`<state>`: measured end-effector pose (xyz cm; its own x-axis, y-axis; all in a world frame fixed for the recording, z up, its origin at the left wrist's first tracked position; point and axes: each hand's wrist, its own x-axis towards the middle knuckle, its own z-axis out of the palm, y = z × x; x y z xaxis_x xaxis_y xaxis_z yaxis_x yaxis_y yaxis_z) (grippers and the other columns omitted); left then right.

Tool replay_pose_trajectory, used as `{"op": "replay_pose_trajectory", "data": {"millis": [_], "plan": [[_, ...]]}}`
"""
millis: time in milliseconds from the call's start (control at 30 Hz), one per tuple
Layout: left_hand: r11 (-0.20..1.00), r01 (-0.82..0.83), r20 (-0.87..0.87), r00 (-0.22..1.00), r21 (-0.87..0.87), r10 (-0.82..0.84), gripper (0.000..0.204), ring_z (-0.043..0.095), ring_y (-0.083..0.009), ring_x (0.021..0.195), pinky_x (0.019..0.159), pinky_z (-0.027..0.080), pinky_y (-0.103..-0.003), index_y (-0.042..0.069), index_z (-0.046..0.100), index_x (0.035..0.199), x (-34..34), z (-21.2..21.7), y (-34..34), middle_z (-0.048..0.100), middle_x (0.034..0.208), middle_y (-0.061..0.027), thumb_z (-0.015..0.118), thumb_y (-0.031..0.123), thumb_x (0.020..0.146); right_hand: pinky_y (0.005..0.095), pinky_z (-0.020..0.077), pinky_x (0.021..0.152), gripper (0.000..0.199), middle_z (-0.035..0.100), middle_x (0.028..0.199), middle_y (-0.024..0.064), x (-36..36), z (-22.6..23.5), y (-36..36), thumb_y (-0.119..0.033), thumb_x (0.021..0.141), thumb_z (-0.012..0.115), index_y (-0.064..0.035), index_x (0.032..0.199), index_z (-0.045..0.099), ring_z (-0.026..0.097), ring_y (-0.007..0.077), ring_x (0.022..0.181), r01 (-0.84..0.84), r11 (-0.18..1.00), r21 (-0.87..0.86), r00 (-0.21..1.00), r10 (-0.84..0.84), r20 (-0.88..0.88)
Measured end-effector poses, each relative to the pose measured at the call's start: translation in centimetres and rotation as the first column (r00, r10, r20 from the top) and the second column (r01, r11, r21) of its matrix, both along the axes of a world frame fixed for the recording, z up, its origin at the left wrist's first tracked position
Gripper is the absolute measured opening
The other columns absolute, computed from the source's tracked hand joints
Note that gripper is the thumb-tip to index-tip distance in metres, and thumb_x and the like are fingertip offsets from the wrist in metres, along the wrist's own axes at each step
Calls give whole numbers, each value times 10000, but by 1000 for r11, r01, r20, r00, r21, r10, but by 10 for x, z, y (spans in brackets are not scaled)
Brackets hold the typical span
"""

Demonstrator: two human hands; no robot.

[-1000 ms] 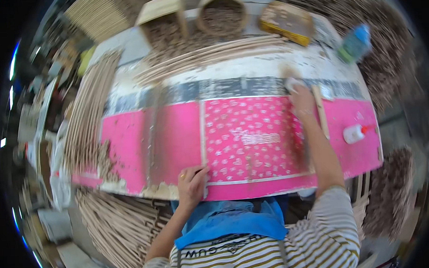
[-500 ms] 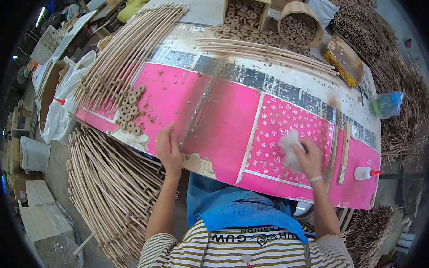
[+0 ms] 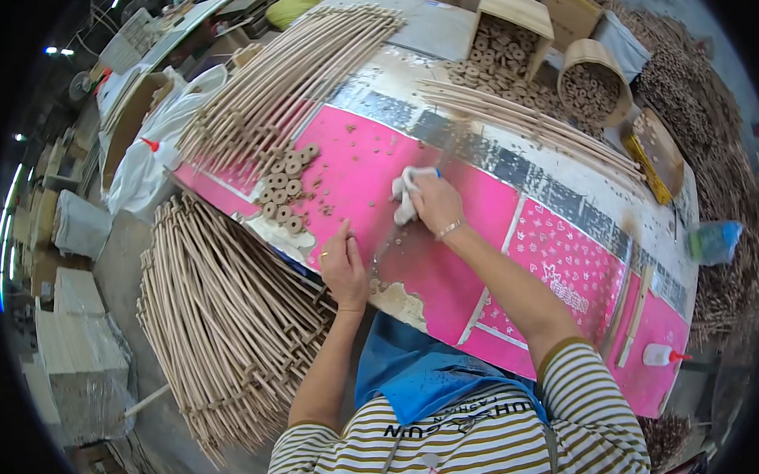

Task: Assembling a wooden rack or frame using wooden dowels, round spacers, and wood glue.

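Note:
A crumpled white cloth point(image 3: 405, 198) is gripped in my right hand point(image 3: 438, 205). The cloth presses on a dark-smudged, shiny strip point(image 3: 386, 249) that runs across the pink-covered table point(image 3: 473, 271). My left hand point(image 3: 345, 270) is at the table's near edge, beside the strip's near end. Its fingers are loosely bent and apart, with nothing seen in them. Left of that hand lie several round wooden rings point(image 3: 286, 183) with centre holes, and small crumbs are scattered near them. Part of the strip is hidden under the cloth and right hand.
Long thin wooden sticks point(image 3: 286, 81) are piled at the far left; another large bundle point(image 3: 223, 318) stands below the table's left edge. A wooden box point(image 3: 518, 11) and a round tub point(image 3: 613, 103) hold rings. At right lie a white glue bottle point(image 3: 658, 355) and flat slats point(image 3: 635, 316).
My right hand has carried the cloth leftward from the patterned pink panel onto the dark-smudged strip. My left hand stays by the near edge. The whole view has shifted and turned slightly.

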<state>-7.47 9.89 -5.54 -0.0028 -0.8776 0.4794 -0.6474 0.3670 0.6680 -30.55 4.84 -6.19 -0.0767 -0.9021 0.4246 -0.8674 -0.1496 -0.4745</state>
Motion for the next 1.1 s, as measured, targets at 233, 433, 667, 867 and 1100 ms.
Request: {"op": "replay_pose_trajectory", "data": {"millis": [233,433,667,867,1100], "plan": [[997,61,42,997,-41,-59,375,655,-384,1061,949,482,-481,57,649,1367,-20,-23,-13,715,1117,-179,599,233,1038,472,549,892,307,688,1090,174,24,8,107,-217,906,691,-52,1164,692,668,374,1027,-214,964,158,974,199,104],[970,224,-264,945,93,-193,370,617,-291,1142,1046,463,-418,-30,565,1426,18,-15,-21,658,1263,-167,538,140,1098,461,546,773,307,673,953,143,-37,40,250,-304,946,717,-71,1146,709,679,364,897,46,998,-52,920,-22,392],[728,685,-4,728,12,-685,575,569,-327,1343,1125,441,-416,54,496,1548,-165,47,-5,588,1461,-178,660,72,998,405,475,658,214,603,860,146,-135,109,527,-139,909,773,-2,1061,708,632,277,776,849,527,-41,517,-813,268],[620,779,444,525,93,-726,867,503,-388,1413,1149,427,-488,163,356,1640,-325,37,-76,494,1579,-151,784,153,886,463,488,822,312,640,1053,150,-192,65,610,-179,911,758,-54,1194,714,631,370,976,981,176,84,187,-970,-152],[629,773,695,405,87,-594,1088,435,-404,1472,1219,347,-540,222,255,1677,-468,37,-149,435,1614,-210,871,193,782,457,507,855,129,710,992,169,-152,58,506,-37,935,660,2,1046,714,663,367,959,922,382,-54,378,-864,332]]}}
